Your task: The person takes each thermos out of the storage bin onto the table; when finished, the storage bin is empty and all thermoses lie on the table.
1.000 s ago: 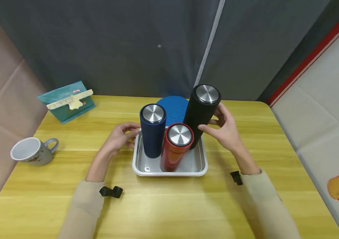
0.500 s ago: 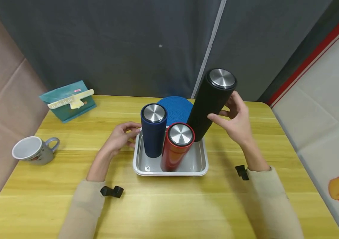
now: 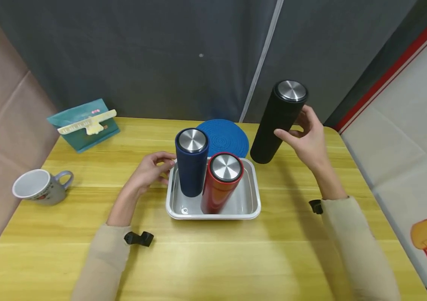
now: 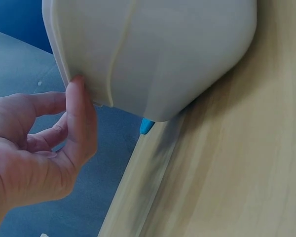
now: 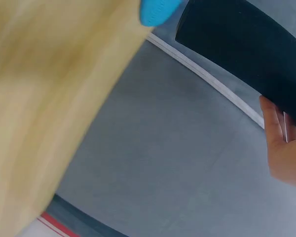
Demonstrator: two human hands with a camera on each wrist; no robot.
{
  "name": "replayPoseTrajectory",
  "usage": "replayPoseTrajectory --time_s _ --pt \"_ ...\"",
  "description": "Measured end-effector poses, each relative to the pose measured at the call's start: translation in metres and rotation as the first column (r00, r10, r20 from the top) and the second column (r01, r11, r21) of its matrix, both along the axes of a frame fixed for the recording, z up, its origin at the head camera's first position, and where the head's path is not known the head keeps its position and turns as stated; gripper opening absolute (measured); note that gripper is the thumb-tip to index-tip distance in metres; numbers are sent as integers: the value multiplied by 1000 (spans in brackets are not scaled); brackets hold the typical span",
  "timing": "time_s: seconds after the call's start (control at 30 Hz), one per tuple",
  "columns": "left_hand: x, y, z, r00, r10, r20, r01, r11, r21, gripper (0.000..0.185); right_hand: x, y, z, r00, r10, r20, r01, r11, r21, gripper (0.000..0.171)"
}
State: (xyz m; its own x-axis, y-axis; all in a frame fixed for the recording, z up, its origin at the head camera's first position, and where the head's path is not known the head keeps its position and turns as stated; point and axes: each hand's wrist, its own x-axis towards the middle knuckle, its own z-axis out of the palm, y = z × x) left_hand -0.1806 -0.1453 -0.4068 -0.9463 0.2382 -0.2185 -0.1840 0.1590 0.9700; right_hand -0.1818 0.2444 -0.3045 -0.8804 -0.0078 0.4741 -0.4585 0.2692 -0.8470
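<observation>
The long yellow wooden table [image 3: 213,259] carries everything here, backed by a dark grey curtain [image 3: 141,54]. On it, towards the middle, sits a shallow rectangular metal tray [image 3: 249,211], and in it two flasks stand upright and touching: a navy-blue cylindrical flask with a steel cap [image 3: 191,167] at the left and a red cylindrical flask with a steel cap [image 3: 221,182] in front and to the right. The tall black cylindrical flask with a steel cap [image 3: 278,121] is out of the tray, held in the air to the tray's right and behind it, tilted with its cap leaning away to the right. The right hand [image 3: 309,140] grips it at mid-body, fingers and thumb wrapped round the barrel, forearm raised off the table; a grip that low seems to let the flask clear its neighbours. The left hand [image 3: 149,171] rests at the tray's left rim, fingers loosely curled with the tips against the edge, apparently steadying it; the left wrist view shows a fingertip [image 4: 79,86] touching the tray's outer wall. A round blue woven mat [image 3: 223,136] lies just behind the tray. Well to the left are a teal box with a cream clip [image 3: 83,127] and a grey-blue mug [image 3: 38,188] lying on its side.
</observation>
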Motion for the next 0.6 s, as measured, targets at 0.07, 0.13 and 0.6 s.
replayPoseTrajectory --time_s 0.07,0.13,0.6 --pt "0 0 0 1000 -8 -1 8 1000 1 29 1 1 -6 999 -25 26 24 999 32 61" --pt "0 0 0 1000 -15 1 15 1000 2 29 4 0 -10 999 -29 38 28 999 20 60" --pt "1 -2 0 1000 -12 19 12 1000 -2 30 21 -6 -38 993 -37 113 34 999 28 61"
